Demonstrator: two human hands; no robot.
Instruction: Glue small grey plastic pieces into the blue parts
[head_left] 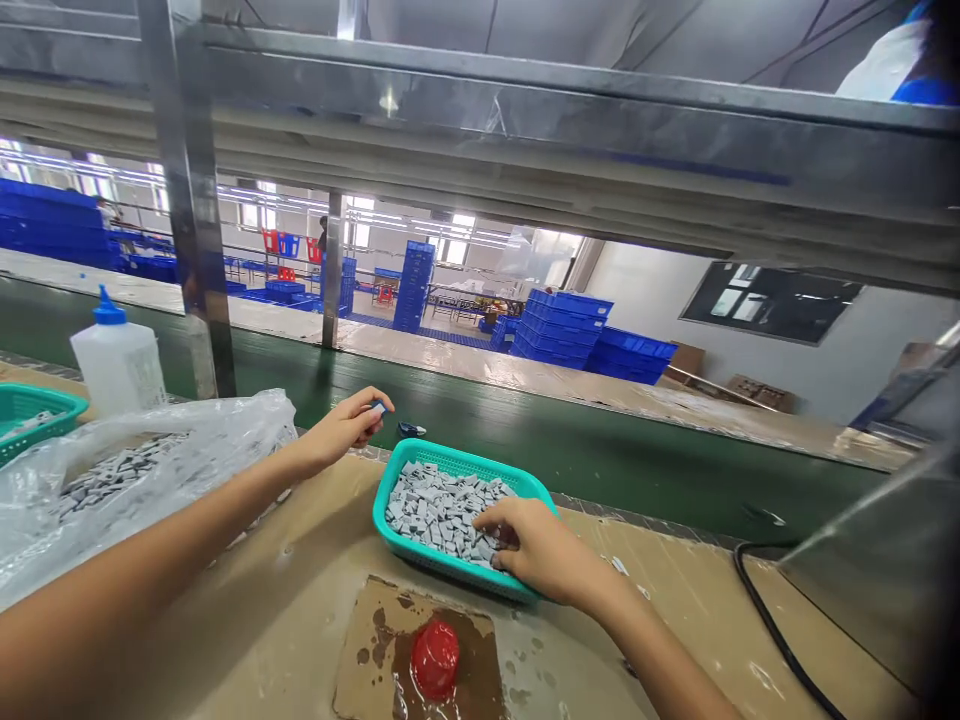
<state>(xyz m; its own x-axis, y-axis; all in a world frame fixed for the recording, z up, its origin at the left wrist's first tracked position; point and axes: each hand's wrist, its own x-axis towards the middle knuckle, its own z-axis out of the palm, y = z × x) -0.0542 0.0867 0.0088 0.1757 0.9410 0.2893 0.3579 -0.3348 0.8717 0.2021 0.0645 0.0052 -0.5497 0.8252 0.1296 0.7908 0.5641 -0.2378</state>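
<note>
Left hand [346, 428]: raised above the far edge of the counter [300, 580], near the green belt [637, 445]; fingers curled, a small blue piece [380, 407] pinched at the tips. Exact form of the piece too small to read.

Right hand [538, 545]: reaching over the near right rim of the turquoise basket [450, 562], fingertips down among the small grey pieces [435, 505] inside. Thumb and fingers stand slightly apart, a narrow gap between; cannot tell whether a grey piece is gripped.

Basket sits on the counter beside the belt, its floor covered by the grey pieces. A dark object [410, 430] lies on the belt, just beyond the basket.

Nearer the wearer: cardboard [367, 610] with wet patches, a glossy red lump [435, 660] upon it. To the left: clear plastic bag [255, 415] with more grey pieces, and behind it an upright white bottle [120, 365] with blue cap
</note>
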